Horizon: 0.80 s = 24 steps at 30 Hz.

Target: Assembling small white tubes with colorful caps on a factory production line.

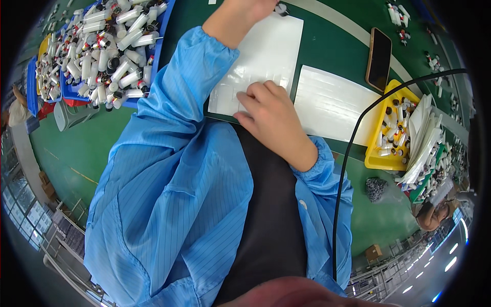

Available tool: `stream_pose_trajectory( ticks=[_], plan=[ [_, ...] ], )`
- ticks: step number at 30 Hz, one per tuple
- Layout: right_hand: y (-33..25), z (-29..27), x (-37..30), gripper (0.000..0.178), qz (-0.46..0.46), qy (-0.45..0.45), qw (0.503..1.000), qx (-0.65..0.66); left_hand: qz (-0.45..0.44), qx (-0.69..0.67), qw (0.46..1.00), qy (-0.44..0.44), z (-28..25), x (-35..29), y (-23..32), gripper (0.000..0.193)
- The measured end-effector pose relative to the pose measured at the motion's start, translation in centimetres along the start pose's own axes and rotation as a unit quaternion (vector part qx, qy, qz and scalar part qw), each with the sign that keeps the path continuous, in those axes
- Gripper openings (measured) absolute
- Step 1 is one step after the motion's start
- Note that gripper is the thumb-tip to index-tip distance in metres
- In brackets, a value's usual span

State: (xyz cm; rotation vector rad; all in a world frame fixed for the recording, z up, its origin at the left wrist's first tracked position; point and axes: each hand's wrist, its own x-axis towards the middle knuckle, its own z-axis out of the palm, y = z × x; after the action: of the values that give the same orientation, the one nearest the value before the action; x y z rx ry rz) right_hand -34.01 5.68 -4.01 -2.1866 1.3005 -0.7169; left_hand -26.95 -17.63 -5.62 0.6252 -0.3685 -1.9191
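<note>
A white sheet [273, 48] lies on the green tabletop in front of me, with clear, shiny strips across its near part. My right hand [268, 110] rests on that near part, fingers bent and slightly apart, with nothing visible in them. Farther away, my left hand [245, 11] reaches over the sheet's far end, and the upper picture edge cuts off most of its fingers. Right beside it is a small black-and-clear piece [281, 8]. Whether the left fingers grip it is hidden. Another white sheet [332, 100] with faint strips lies to the right.
A blue bin [162, 38] heaped with white plastic cylinders stands at left. At right are a phone [378, 59], a yellow tray [376, 153] of small dark-capped parts and a stack of white sheets [422, 146]. A black cable [350, 148] curves across the right side.
</note>
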Motion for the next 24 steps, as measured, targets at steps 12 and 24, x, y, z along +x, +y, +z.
stream_pose_trajectory(
  ticks=[12,24],
  plan=[
    [-1.1,1.7,0.7,0.014,0.052,-0.032,0.997,0.04,0.045,0.169,0.984,-0.039,-3.1,-1.0,-5.1,0.048],
    [3.9,-5.9,1.8,0.019,-0.005,-0.045,0.844,0.535,-0.016,0.09,0.996,-0.02,-1.6,-2.1,-3.3,0.057]
  ],
)
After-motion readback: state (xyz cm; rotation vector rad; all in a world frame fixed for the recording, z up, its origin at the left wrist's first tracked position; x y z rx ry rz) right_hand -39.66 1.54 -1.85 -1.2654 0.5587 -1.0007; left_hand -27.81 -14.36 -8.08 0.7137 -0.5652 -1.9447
